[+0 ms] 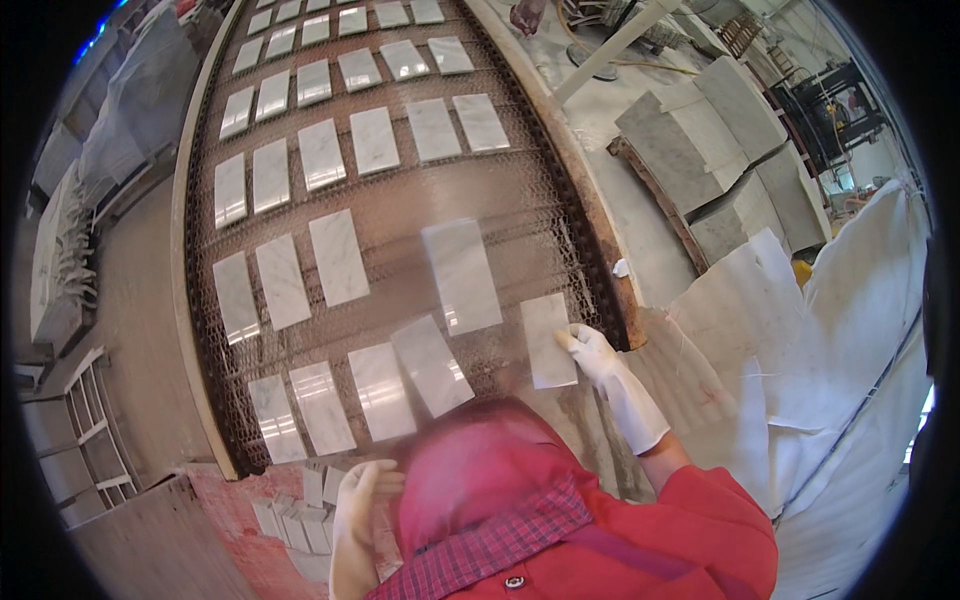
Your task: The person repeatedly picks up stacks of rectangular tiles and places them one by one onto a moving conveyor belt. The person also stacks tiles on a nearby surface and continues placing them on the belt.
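Observation:
My right hand [598, 358], in a white glove, pinches the right edge of a pale rectangular marble tile [545, 342] at the near right end of a mesh conveyor belt [400, 278]. At the lower left, my gloved left hand [362, 490] is raised beside my red clothing, holding nothing that I can see. Its fingers stretch to the right, their tips partly hard to make out. Ahead of my hands, a tilted tile [432, 366] overlaps or touches its neighbour [382, 391]. A larger-looking tile [462, 277] lies behind them, slightly blurred.
Several rows of tiles [375, 139] run up the belt between its side rails [608, 262]. Small stacked tiles [302, 522] sit below its near left end. Large slabs [690, 135] stand on the right, near white sheeting [740, 340]. A metal rack [95, 430] is at left.

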The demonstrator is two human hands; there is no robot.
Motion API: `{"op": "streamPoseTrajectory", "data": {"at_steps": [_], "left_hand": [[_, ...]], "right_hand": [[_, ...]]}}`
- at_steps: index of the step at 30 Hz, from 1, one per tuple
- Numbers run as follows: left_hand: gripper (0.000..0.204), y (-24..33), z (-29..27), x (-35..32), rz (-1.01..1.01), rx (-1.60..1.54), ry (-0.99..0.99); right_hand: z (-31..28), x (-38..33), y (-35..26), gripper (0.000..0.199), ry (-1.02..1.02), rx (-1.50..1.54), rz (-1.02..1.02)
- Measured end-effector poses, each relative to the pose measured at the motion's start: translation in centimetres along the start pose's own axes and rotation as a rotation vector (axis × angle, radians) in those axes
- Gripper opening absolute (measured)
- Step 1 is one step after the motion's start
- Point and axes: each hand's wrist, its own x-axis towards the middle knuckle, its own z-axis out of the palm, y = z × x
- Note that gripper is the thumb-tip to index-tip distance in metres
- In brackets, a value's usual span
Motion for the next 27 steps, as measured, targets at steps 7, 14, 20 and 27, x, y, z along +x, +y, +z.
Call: {"op": "streamPoseTrajectory", "data": {"at_steps": [7,14,20,27], "left_hand": [[0.055,9.4,12.1,2.9,0.446,0.412,0.213],[0.093,16.7,25.1,9.1,0.607,0.843,0.525],[0.104,18.2,30.4,10.7,0.334,1.132,0.758],[0.102,18.4,28.4,10.8,0.526,0.718,0.657]], "right_hand": [[-2.4,-4.0,-6.8,0.044,0.097,-0.602,-0.155],[-2.8,-4.2,-9.0,0.042,0.025,-0.422,-0.304],[-0.8,-2.6,-5.9,0.037,-0.113,-0.545,-0.563],[-0.7,-2.6,-6.3,0.038,-0.202,-0.410,-0.583]]}}
